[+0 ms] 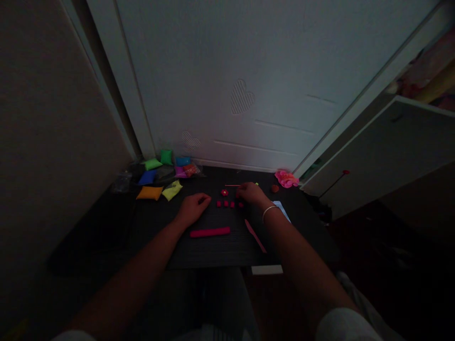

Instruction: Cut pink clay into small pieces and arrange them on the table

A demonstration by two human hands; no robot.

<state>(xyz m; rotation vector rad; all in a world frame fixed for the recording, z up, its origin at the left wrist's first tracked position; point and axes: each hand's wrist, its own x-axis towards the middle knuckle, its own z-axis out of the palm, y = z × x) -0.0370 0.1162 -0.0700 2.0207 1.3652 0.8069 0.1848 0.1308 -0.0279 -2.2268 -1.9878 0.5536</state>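
Note:
My left hand [194,208] rests on the dark table with its fingers curled together, and nothing shows in it. My right hand [250,193] is closed in a pinch over the table; what its fingertips hold, if anything, is too dark to make out. Below those fingertips runs a row of small dark-pink clay pieces [225,204]. A small round pink clay piece with a pale centre [224,192] lies between the hands, near a thin stick [232,185]. Closer to me are a pink clay roll [209,232] and a pink plastic knife [255,236], both untouched.
Several coloured clay packets [149,193] lie at the back left. A pink flower-like item [286,179], a small reddish round piece [275,188] and a light-blue flat item [282,210] are at the right. A white panel [213,118] rises behind the table [156,241].

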